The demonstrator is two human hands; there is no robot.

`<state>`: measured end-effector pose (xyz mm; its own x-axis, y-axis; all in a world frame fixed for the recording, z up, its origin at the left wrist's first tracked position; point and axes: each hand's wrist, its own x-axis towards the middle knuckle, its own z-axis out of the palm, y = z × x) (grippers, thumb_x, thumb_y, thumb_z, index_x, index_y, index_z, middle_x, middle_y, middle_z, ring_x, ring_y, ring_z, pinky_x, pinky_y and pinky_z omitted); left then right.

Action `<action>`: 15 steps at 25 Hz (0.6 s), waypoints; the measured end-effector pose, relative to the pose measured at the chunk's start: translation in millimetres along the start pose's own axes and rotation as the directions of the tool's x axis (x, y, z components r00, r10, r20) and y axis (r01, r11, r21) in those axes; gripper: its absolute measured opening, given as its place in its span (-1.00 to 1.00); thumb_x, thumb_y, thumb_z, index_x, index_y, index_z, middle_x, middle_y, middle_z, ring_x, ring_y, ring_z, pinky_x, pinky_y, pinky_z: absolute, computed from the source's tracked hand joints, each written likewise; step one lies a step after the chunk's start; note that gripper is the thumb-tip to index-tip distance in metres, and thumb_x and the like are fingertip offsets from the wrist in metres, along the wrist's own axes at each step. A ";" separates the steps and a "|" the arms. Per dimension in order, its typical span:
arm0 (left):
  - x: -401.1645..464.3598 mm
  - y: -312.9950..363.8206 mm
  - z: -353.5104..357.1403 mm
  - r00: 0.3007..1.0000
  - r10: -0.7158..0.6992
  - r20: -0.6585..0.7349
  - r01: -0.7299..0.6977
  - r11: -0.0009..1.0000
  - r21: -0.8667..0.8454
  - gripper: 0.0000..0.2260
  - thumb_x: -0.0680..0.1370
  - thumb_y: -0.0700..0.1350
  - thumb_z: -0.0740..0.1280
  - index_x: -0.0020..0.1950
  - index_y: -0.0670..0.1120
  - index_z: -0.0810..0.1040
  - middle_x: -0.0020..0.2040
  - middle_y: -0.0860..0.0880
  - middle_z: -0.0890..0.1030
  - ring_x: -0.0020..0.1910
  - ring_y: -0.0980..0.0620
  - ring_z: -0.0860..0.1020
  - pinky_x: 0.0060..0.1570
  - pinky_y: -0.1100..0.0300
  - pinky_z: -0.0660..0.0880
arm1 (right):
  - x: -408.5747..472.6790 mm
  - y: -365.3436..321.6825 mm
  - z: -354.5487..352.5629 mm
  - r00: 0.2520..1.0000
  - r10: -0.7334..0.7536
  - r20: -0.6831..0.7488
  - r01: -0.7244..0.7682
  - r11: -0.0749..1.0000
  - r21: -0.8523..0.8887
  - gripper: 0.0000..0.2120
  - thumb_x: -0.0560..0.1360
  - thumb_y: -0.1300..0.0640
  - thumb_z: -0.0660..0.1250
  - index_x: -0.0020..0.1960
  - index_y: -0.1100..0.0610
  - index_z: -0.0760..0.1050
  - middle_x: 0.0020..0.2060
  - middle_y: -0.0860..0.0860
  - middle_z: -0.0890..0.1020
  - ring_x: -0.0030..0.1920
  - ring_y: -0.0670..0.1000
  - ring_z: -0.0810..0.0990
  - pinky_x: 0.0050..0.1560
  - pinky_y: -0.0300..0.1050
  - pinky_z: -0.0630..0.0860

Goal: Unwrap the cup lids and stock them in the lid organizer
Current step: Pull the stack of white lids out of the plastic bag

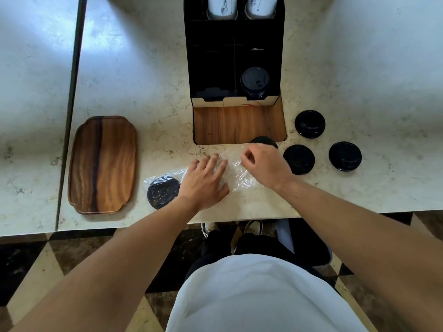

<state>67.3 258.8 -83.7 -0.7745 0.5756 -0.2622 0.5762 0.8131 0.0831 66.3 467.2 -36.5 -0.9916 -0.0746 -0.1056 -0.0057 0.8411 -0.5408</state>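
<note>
A clear plastic wrap [239, 174] lies crumpled on the marble counter near the front edge. My left hand [205, 182] rests flat on it with fingers spread. My right hand [262, 162] pinches the wrap's far edge. One black lid [163, 191] still sits inside the wrap at its left end. Another black lid [262, 140] peeks out behind my right hand. Three loose black lids [310, 124] [299, 159] [345, 156] lie to the right. The black lid organizer [215, 68] stands behind, with a stack of lids [254, 83] in its right slot.
A wooden tray [103, 164] lies at the left. Two white cup stacks [221, 7] stand at the organizer's back. The organizer has a wooden base [239, 124]. A gap [72, 104] between counters runs along the left. The counter's front edge is just below my wrists.
</note>
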 end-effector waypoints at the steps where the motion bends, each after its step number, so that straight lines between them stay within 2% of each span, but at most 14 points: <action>1: -0.1 0.1 0.2 1.000 -0.005 -0.001 0.005 1.000 -0.005 -0.35 0.60 0.25 0.09 0.59 -0.10 0.22 0.56 -0.22 0.32 0.48 -0.25 0.33 0.39 -0.18 0.32 | -4.2 -4.1 5.1 1.000 -0.028 -0.007 0.028 0.999 0.038 -0.86 0.60 0.12 0.33 -0.03 0.16 0.60 -0.20 0.00 0.62 -0.22 -0.01 0.58 -0.18 -0.12 0.56; 3: -0.3 0.3 0.4 1.000 -0.009 -0.006 0.009 1.000 -0.015 -0.34 0.60 0.25 0.09 0.59 -0.12 0.22 0.56 -0.23 0.32 0.47 -0.25 0.35 0.38 -0.18 0.33 | -9.9 -8.3 16.2 1.000 -0.019 0.012 0.018 0.998 0.067 -0.86 0.61 0.16 0.31 0.08 0.19 0.61 -0.08 0.05 0.66 -0.10 0.02 0.62 -0.06 -0.10 0.60; 6: -0.9 0.4 0.3 1.000 -0.011 -0.021 0.010 0.999 -0.040 -0.33 0.60 0.26 0.09 0.58 -0.14 0.22 0.55 -0.26 0.32 0.46 -0.25 0.37 0.38 -0.18 0.34 | -12.3 -8.3 29.3 0.981 0.166 0.104 -0.170 0.985 0.030 -0.72 0.62 0.19 0.27 0.31 0.21 0.54 0.16 0.12 0.60 0.13 0.08 0.60 0.10 -0.13 0.50; 8: -1.2 0.0 -0.6 0.999 -0.017 -0.030 0.015 0.998 -0.068 -0.32 0.60 0.27 0.08 0.58 -0.16 0.20 0.54 -0.28 0.33 0.47 -0.24 0.36 0.41 -0.16 0.34 | -11.6 -8.7 32.8 0.950 0.274 0.147 -0.282 0.959 0.038 -0.65 0.62 0.16 0.26 0.39 0.21 0.47 0.24 0.13 0.53 0.20 0.09 0.56 0.13 -0.14 0.45; 12: -1.1 -0.8 -4.4 0.999 -0.023 -0.022 0.020 0.990 -0.141 -0.27 0.58 0.30 0.08 0.59 -0.16 0.14 0.53 -0.30 0.31 0.48 -0.26 0.33 0.44 -0.15 0.31 | -7.0 -8.6 31.2 0.894 0.412 0.177 -0.445 0.867 0.223 -0.60 0.60 0.09 0.31 0.41 0.15 0.48 0.22 0.08 0.61 0.18 0.04 0.59 0.12 -0.16 0.49; 15: -2.1 -4.0 -6.7 0.999 -0.040 -0.032 0.031 0.972 -0.232 -0.25 0.56 0.33 0.14 0.58 -0.13 0.12 0.53 -0.29 0.27 0.47 -0.28 0.30 0.43 -0.16 0.33 | -4.7 -6.2 29.8 0.881 0.434 0.187 -0.471 0.842 0.263 -0.72 0.58 0.08 0.36 0.26 0.13 0.59 0.10 0.02 0.66 0.10 0.00 0.62 0.03 -0.21 0.49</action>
<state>64.8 255.0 -77.0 -0.8049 0.5454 -0.2339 0.4756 0.8286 0.2953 74.8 446.3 -57.5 -0.8522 0.1988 -0.4841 0.4958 0.6025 -0.6254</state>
